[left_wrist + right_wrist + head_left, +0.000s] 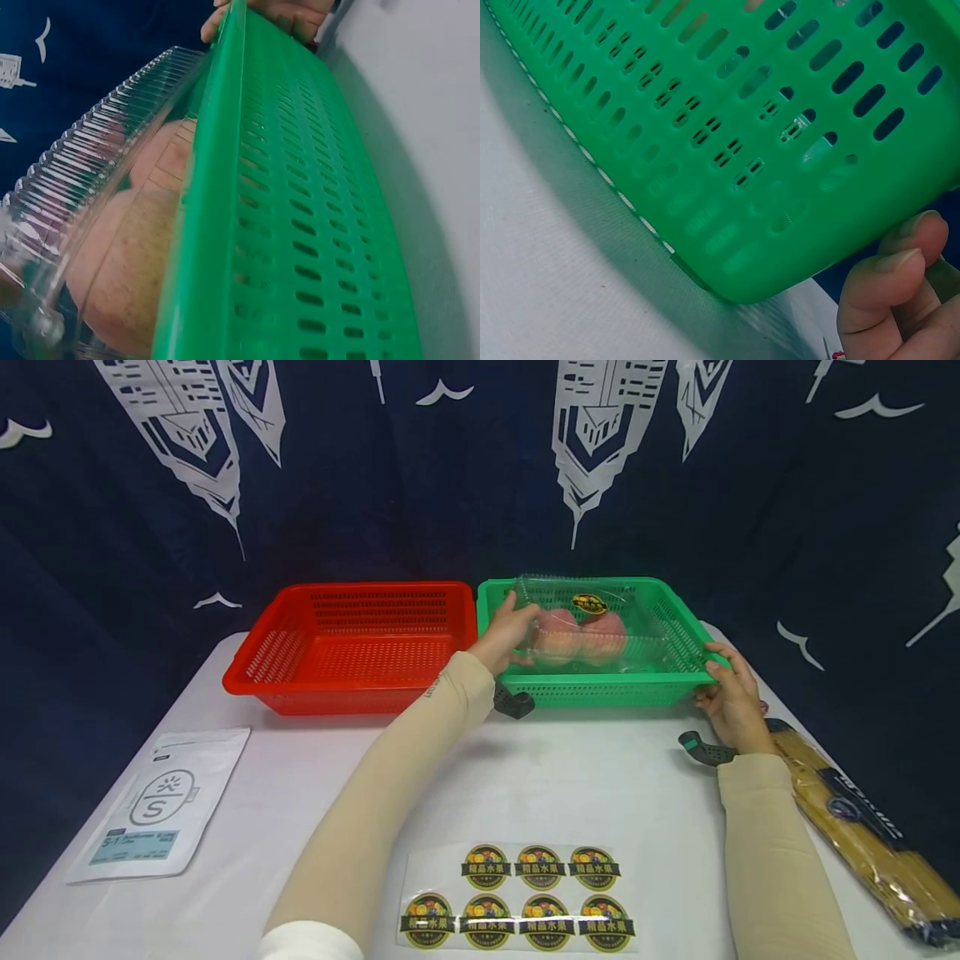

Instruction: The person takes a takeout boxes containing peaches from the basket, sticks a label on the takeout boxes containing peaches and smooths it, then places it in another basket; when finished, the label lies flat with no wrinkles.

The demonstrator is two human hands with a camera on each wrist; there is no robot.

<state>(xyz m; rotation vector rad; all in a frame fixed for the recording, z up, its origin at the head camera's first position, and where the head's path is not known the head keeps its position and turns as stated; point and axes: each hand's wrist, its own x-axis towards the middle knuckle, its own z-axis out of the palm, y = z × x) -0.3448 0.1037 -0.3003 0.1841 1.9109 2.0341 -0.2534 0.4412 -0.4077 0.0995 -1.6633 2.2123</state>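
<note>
My left hand [508,633] holds the left end of a clear plastic clamshell box [637,639], thumb and fingers about its edge. Pinkish peaches [557,633] show through the plastic, and a round black-and-gold sticker [589,603] is on the lid. The box lies tilted within the green basket [600,692]; in the left wrist view its ribbed edge [97,142] rises beside the basket's rim. At the basket's front right corner, my right hand [733,700] grips the rim, some fingers below it. The left hand is hidden from its own wrist view.
A red basket [360,703] adjoins the green one on the left. A white pouch [161,806] lies at the table's left. Near the front is a sheet of round stickers [517,897]. Packaged noodles [862,835] lie along the right edge, beside my right forearm.
</note>
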